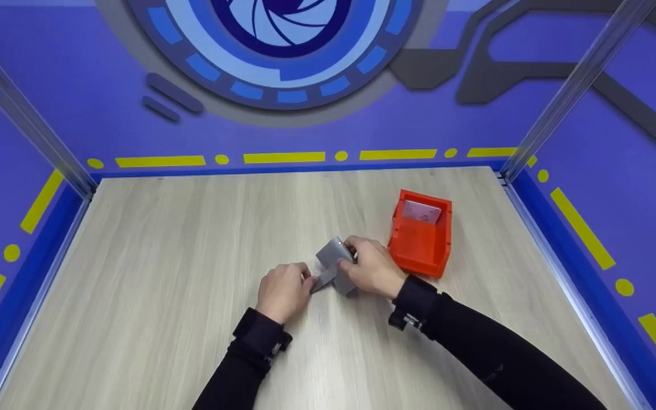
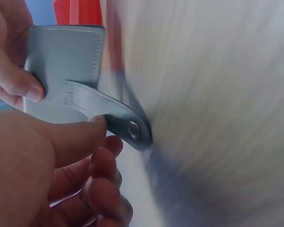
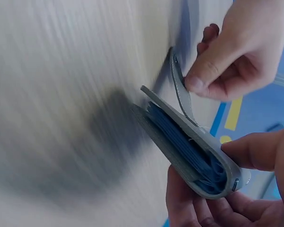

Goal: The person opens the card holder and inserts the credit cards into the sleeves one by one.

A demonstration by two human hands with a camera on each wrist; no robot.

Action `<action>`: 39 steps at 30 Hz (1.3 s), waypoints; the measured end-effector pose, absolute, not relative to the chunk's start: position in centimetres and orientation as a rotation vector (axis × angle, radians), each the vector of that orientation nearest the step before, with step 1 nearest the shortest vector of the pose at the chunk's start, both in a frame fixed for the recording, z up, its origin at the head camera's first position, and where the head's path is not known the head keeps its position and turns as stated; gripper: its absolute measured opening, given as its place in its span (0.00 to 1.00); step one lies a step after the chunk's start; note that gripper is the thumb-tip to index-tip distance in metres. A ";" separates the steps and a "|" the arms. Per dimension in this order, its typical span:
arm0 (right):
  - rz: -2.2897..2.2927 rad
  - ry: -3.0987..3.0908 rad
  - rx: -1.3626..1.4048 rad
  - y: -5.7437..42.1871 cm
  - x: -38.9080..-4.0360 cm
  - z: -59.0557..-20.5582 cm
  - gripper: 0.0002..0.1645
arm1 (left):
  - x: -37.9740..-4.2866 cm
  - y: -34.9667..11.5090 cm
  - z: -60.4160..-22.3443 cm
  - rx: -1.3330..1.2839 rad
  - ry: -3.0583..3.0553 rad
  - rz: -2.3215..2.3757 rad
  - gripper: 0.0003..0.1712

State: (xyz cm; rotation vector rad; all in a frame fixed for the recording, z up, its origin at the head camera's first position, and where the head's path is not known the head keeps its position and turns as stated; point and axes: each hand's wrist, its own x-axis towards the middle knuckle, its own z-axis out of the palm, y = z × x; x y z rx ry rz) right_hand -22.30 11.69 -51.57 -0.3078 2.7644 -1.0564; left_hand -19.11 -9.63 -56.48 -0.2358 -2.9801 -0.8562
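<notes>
A grey card holder point(image 1: 332, 255) with a stitched edge is held above the wooden table, between both hands. My right hand point(image 1: 372, 266) grips its folded body, thumb on one cover and fingers on the other. In the right wrist view the card holder point(image 3: 189, 142) stands partly spread, with bluish sleeves point(image 3: 184, 142) stacked inside. My left hand point(image 1: 283, 289) pinches the loose strap point(image 2: 106, 109) between thumb and index finger. The strap's free end carries a round metal snap point(image 2: 134, 129) and points away from the cover.
Just right of my right hand stands a red plastic bin point(image 1: 419, 242), with a pinkish card point(image 1: 421, 212) leaning inside its far end. The pale wooden table point(image 1: 191, 239) is bounded by blue-purple printed walls point(image 1: 282, 134) at the back and sides.
</notes>
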 end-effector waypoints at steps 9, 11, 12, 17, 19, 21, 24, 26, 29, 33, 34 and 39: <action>-1.026 2.984 -0.433 12.6 -22.9 -49.6 0.17 | -19.2 -9.9 -56.3 -0.234 -2.933 -0.862 0.14; -0.958 3.066 -0.537 12.8 -23.0 -49.5 0.17 | -19.2 -9.9 -56.3 -0.226 -2.922 -0.878 0.15; -0.908 3.106 -0.596 12.8 -23.0 -49.6 0.17 | -19.2 -9.9 -56.2 -0.221 -2.913 -0.888 0.15; -0.578 3.201 -0.872 12.8 -22.5 -51.0 0.14 | -19.3 -10.0 -55.8 -0.178 -2.861 -0.935 0.16; -0.447 3.198 -0.962 12.6 -22.1 -52.0 0.13 | -19.4 -10.0 -55.7 -0.163 -2.840 -0.944 0.16; -0.304 3.200 -1.055 12.2 -21.6 -53.1 0.12 | -19.4 -10.1 -55.7 -0.151 -2.825 -0.941 0.16; -0.137 3.225 -1.188 11.5 -20.8 -54.8 0.12 | -19.3 -10.1 -55.7 -0.141 -2.809 -0.928 0.15; -0.073 3.244 -1.264 11.0 -20.3 -55.6 0.12 | -19.3 -10.1 -55.7 -0.134 -2.804 -0.922 0.15; -0.019 3.259 -1.318 10.4 -19.6 -56.6 0.15 | -19.4 -10.1 -55.8 -0.135 -2.799 -0.923 0.15; -0.089 3.197 -1.348 10.3 -18.9 -57.2 0.14 | -19.4 -10.0 -55.9 -0.155 -2.800 -0.905 0.15; -0.146 3.163 -1.348 10.4 -18.8 -57.2 0.14 | -19.4 -10.0 -56.0 -0.160 -2.803 -0.897 0.14; -0.462 3.012 -1.164 11.7 -19.4 -55.5 0.11 | -19.3 -9.6 -56.1 -0.183 -2.826 -0.906 0.13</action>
